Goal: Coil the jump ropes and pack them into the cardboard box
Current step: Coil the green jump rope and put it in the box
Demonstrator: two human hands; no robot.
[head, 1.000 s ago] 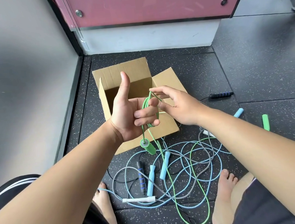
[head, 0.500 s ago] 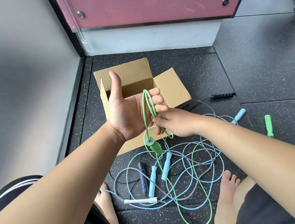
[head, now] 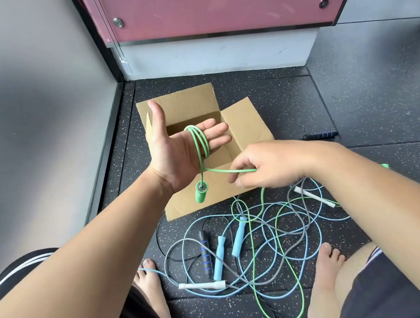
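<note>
Left grip (head: pixel 174 152) released, fingers straight inside the green rope (head: pixel 198 144) loops, right grip (head: pixel 269 165) pinching the strand: I'd wind snug, even turns.

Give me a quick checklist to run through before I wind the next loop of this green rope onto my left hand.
1. Loops seated: green rope wraps the straight fingers of the left hand: ok.
2. Feed grip: right hand pinches the rope's free run: ok.
3. Green handle hangs free below the palm: ok.
4. Slack clear: the unwound length lies threaded among the blue and grey ropes: not ok.
5. Cardboard box flaps open: ok.
6. Second green handle free: mostly hidden behind the right arm, cannot tell.
</note>
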